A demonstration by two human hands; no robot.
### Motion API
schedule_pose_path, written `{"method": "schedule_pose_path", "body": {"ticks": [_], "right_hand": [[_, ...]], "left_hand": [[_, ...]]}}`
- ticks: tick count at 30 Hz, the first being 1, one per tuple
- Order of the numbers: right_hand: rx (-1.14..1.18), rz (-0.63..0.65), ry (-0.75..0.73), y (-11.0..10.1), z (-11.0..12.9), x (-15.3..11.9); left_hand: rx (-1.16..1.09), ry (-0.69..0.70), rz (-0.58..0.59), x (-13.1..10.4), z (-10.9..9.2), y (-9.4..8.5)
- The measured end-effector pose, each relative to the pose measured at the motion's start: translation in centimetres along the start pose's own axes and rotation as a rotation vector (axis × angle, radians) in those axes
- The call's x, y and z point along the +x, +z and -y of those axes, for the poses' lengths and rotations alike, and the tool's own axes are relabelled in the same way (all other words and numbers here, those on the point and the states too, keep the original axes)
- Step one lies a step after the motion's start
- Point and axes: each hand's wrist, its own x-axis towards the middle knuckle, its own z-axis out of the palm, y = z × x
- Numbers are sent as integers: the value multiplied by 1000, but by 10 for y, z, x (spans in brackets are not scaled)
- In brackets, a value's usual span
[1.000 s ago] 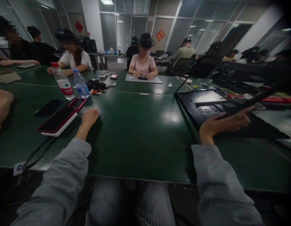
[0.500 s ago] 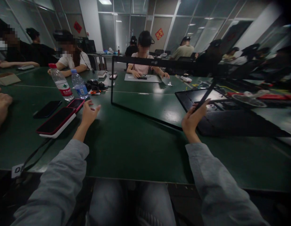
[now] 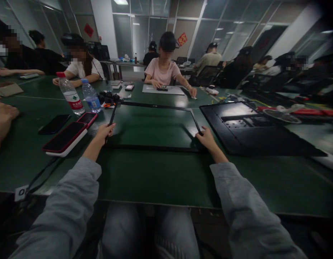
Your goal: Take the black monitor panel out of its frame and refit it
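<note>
A thin black rectangular frame, which looks like a screen bezel, is held in front of me over the green table. Its long near bar is at or close to the tabletop, and its far bar is raised. My left hand grips the left side bar, fingers wrapped round it. On the opposite side bar, my right hand has its thumb and fingers closed. Through the frame's opening the green tabletop shows. Right of my right hand lies a large black panel with a cut-out section, flat on the table.
Left of my left hand lie a red-edged phone on a white block and a dark phone. Two water bottles stand behind them. A co-worker's hand rests at the left edge. Across the table another person works at a grey mat.
The bezel frame has swung down and left from a raised, tilted pose. My left hand, empty before, now holds its left side. My right hand has moved left and slightly down, still holding it.
</note>
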Motion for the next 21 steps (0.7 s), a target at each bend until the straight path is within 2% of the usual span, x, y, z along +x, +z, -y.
{"method": "schedule_pose_path", "body": {"ticks": [4,7,9,13,15,21], "right_hand": [[66,73,-72,6,-4,2],[29,23,-130,9,1,-1],[-13,-23,-137,10,5,-2],[-63,-38,-155,11,5,-3],[-82,-46,-184,12,2,-2],[-125,-49,-225,15,-8,3]], "left_hand": [[-22,-40,-36,3,-1,-3],[42,-56,-58,7,2,-7],[184,-31,-79,11,5,-10],[699,143,-118,16,13,-16],[900,187,-116,17,16,-18],[1074,208,-106,18,20,-18]]}}
